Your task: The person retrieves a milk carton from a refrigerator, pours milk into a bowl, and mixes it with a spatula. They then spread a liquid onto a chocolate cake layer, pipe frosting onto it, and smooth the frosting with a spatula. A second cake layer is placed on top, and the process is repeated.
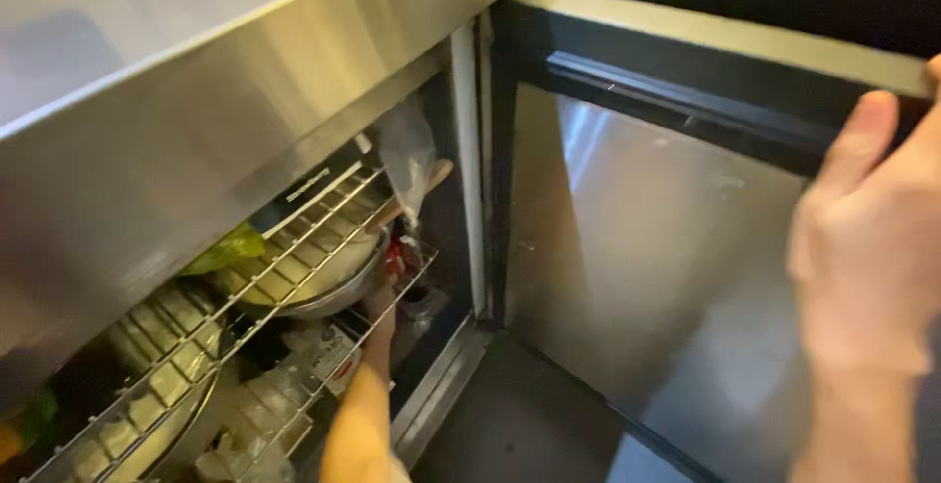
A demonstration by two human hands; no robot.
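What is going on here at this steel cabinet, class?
A person has an under-counter steel fridge open. Their right hand rests on the top edge of the open door. Their left hand reaches inside, under the wire shelf, among bags and a small bottle. What it grips is hidden. Metal bowls sit under the shelf.

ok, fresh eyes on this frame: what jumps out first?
The right hand, large and blurred at the right edge, rests on the top edge of the open steel door. Lower left, the left hand reaches under a wire shelf inside the under-counter fridge, where metal bowls sit. The shiny steel counter front fills the upper left.
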